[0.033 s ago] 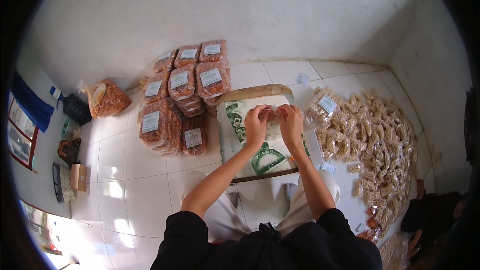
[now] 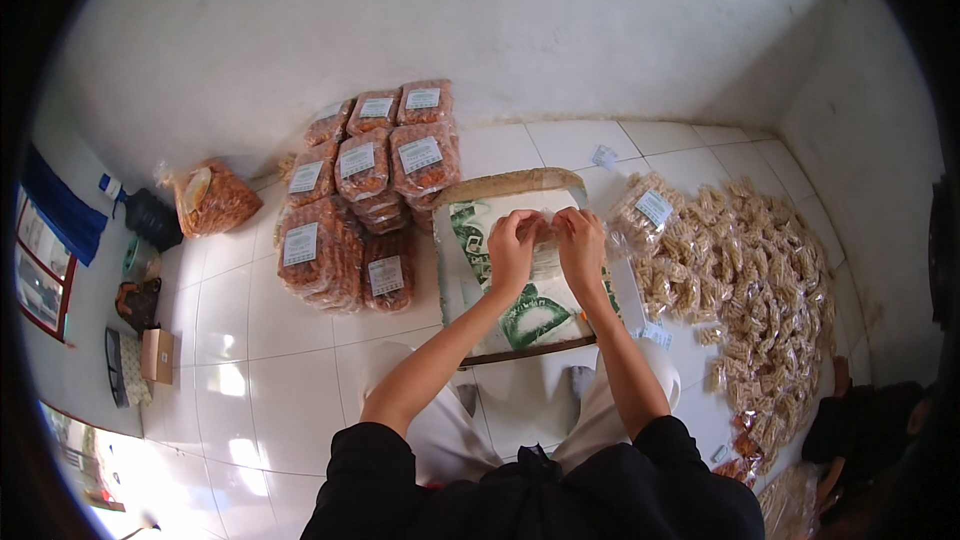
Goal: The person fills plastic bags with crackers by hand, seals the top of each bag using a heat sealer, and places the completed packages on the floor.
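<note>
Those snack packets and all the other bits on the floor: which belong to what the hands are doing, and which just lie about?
In use:
left hand
right hand
small clear packet held between them
white-and-green sack beneath
loose pale snack packets
stacked labelled orange bags

Lying about:
dark jug
small cardboard box

My left hand and right hand pinch a small clear packet over the white-and-green sack on the low wooden table. Labelled snack bags lie stacked off its left edge, with loose small packets heaped off its right.
</note>
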Available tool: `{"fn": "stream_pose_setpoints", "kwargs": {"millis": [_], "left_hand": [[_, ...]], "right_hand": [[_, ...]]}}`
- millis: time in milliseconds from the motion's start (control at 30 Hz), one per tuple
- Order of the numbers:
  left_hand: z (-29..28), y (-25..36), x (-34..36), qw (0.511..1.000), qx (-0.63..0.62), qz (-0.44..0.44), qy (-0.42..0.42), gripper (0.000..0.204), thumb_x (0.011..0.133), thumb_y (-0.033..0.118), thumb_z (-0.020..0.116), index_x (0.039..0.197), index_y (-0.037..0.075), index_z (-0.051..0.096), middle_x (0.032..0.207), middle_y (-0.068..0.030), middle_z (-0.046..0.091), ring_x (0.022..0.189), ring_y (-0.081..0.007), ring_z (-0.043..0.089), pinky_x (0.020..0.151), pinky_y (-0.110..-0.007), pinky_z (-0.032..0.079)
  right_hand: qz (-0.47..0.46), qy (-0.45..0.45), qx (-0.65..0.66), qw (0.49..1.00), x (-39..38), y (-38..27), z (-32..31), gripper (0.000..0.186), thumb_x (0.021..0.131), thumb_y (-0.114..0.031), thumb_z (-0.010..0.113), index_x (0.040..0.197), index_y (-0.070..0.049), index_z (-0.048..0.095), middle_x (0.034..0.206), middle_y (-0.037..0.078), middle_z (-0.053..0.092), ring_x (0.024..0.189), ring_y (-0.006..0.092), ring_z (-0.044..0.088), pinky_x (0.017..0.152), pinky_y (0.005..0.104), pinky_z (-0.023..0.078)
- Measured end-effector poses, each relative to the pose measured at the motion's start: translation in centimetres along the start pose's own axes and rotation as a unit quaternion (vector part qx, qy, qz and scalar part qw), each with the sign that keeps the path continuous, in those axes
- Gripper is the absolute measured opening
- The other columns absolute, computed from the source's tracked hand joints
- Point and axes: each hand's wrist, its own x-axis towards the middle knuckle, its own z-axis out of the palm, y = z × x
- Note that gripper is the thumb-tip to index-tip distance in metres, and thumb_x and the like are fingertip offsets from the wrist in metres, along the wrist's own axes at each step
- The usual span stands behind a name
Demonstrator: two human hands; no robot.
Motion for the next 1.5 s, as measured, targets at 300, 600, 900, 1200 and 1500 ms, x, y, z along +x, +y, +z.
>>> {"fn": "stream_pose_setpoints", "kwargs": {"millis": [300, 600, 900, 1200, 1500], "left_hand": [[-1.1, 0.4, 1.6, 0.997, 0.012, -0.048, -0.064, 0.014, 0.080, 0.014, 0.065, 0.081, 0.000, 0.064, 0.072, -0.0089, 0.067, 0.066, -0.0157, 0.065, 0.061, -0.025, 0.048], [-1.7, 0.5, 2.8, 0.991, -0.011, -0.087, -0.103, 0.018, 0.079, 0.013, 0.066, 0.089, 0.002, 0.054, 0.067, -0.0094, 0.066, 0.061, -0.0134, 0.064, 0.055, -0.025, 0.047], [-1.7, -0.7, 2.9, 0.991, -0.029, -0.081, -0.104, 0.025, 0.077, 0.011, 0.067, 0.077, 0.005, 0.043, 0.058, -0.0047, 0.055, 0.053, -0.0120, 0.054, 0.049, -0.027, 0.040], [-2.3, 0.7, 3.0, 0.994, 0.024, -0.022, -0.104, 0.024, 0.076, 0.011, 0.069, 0.075, 0.004, 0.046, 0.061, -0.0038, 0.051, 0.055, -0.0133, 0.055, 0.052, -0.027, 0.042], [-5.1, 1.4, 2.7, 0.992, 0.050, 0.088, -0.069, 0.027, 0.072, 0.012, 0.072, 0.091, 0.003, 0.055, 0.093, -0.0095, 0.055, 0.090, -0.0216, 0.056, 0.077, -0.032, 0.046]], "right_hand": [[0.079, -0.002, 0.096, 0.992, -0.5, -0.7, 0.6, 0.006, 0.084, -0.004, 0.052, 0.088, -0.005, 0.056, 0.079, 0.007, 0.057, 0.077, 0.0271, 0.051, 0.077, 0.0421, 0.036], [-0.058, -0.055, 0.011, 0.997, -0.7, 0.2, -0.2, 0.015, 0.079, -0.002, 0.058, 0.093, -0.001, 0.063, 0.082, 0.012, 0.060, 0.082, 0.0300, 0.054, 0.073, 0.0384, 0.043], [-0.125, -0.016, -0.044, 0.991, -1.2, 0.0, 0.6, 0.014, 0.075, 0.001, 0.058, 0.088, -0.002, 0.061, 0.083, 0.012, 0.054, 0.080, 0.0305, 0.049, 0.072, 0.0405, 0.041], [-0.148, 0.028, -0.019, 0.988, -1.1, 0.3, 1.4, 0.008, 0.077, 0.004, 0.056, 0.084, 0.000, 0.056, 0.083, 0.015, 0.051, 0.080, 0.0317, 0.047, 0.071, 0.0415, 0.041], [-0.171, 0.030, -0.020, 0.985, -1.4, 0.7, 0.9, 0.007, 0.077, 0.003, 0.057, 0.082, 0.000, 0.054, 0.081, 0.014, 0.051, 0.078, 0.0318, 0.047, 0.070, 0.0409, 0.041]]}}
